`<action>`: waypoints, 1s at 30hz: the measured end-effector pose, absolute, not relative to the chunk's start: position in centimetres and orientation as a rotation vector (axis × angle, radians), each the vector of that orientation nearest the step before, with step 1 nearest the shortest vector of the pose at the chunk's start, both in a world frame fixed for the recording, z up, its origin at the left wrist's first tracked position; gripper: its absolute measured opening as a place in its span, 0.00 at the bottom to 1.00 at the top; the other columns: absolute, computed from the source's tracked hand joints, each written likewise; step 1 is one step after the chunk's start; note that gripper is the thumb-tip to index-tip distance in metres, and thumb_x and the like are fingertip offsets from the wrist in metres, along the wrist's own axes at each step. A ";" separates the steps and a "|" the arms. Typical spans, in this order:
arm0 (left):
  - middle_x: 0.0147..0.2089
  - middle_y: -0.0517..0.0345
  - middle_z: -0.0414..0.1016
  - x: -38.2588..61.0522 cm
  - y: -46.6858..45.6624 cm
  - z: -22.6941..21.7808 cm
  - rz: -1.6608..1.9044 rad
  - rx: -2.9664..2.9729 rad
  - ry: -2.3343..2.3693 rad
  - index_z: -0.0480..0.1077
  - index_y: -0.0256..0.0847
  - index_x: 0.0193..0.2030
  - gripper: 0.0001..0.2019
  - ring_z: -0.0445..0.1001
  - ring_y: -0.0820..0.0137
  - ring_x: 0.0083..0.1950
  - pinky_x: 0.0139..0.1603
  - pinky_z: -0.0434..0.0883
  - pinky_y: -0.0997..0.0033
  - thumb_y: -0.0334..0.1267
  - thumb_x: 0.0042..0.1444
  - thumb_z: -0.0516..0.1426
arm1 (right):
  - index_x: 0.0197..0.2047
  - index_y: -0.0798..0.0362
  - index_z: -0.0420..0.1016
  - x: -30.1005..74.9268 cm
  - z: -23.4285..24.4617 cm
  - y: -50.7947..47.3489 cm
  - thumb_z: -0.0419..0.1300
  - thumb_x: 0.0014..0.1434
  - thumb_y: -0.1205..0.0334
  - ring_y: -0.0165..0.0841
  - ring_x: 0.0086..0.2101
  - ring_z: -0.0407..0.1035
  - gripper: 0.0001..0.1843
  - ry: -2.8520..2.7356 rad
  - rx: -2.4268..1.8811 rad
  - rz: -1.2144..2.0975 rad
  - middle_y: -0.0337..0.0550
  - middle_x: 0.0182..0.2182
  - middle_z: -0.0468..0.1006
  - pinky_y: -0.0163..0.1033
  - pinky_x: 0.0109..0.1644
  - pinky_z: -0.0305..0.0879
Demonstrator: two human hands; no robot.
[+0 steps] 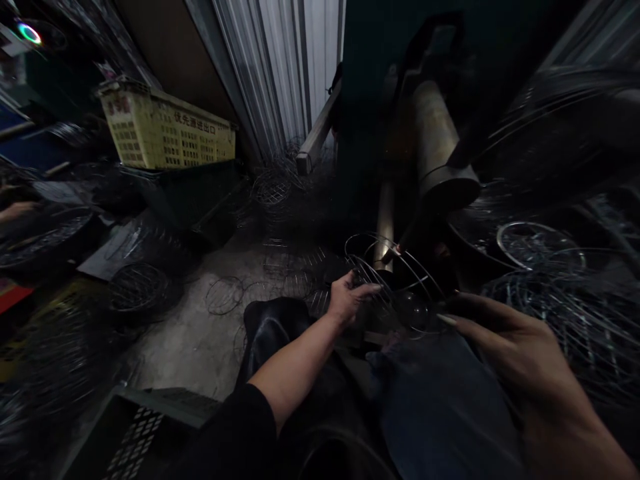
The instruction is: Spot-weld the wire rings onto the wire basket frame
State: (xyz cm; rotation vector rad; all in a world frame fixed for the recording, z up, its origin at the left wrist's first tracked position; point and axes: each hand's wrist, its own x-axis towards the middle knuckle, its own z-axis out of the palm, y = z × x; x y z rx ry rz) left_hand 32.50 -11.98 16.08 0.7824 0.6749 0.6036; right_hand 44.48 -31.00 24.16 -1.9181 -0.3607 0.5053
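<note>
My left hand point(350, 298) grips the near left edge of a round wire fan guard point(395, 280), fingers closed round its wires. The guard sits under the tip of a spot-welding machine point(435, 153), where a small glowing point shows at the electrode point(397, 251). My right hand point(505, 340) reaches in from the lower right and touches the guard's right rim; its fingers are curled, and the grip itself is dim and partly hidden. My knees in dark trousers point(430, 407) lie below both hands.
Piles of wire guards point(555, 267) lie to the right, and more guards point(137, 287) are scattered on the concrete floor at left. A yellow plastic crate point(165, 130) stands on a dark bin at back left. Another person's hand point(17, 211) shows at far left.
</note>
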 end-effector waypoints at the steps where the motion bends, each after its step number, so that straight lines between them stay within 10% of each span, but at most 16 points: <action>1: 0.33 0.58 0.80 32.3 -11.8 16.1 0.563 0.776 0.697 0.77 0.36 0.38 0.28 0.75 0.72 0.31 0.34 0.71 0.72 0.40 0.27 0.77 | 0.40 0.50 0.87 44.5 24.6 -30.4 0.79 0.26 0.38 0.58 0.43 0.80 0.37 -0.380 -1.920 0.532 0.49 0.38 0.85 0.62 0.54 0.77; 19: 0.33 0.57 0.78 31.8 -10.2 16.3 0.515 0.758 0.739 0.75 0.35 0.38 0.25 0.76 0.69 0.33 0.40 0.72 0.66 0.38 0.31 0.76 | 0.35 0.45 0.86 43.9 22.1 -28.3 0.63 0.60 0.41 0.44 0.37 0.81 0.18 -1.084 -1.821 0.026 0.44 0.38 0.85 0.48 0.44 0.80; 30: 0.31 0.55 0.78 33.9 -9.9 15.6 0.480 0.638 0.733 0.74 0.35 0.39 0.18 0.76 0.69 0.30 0.41 0.73 0.64 0.32 0.43 0.73 | 0.37 0.46 0.85 44.6 23.2 -26.9 0.61 0.63 0.49 0.43 0.38 0.81 0.13 -1.140 -1.886 -0.139 0.43 0.39 0.85 0.46 0.43 0.78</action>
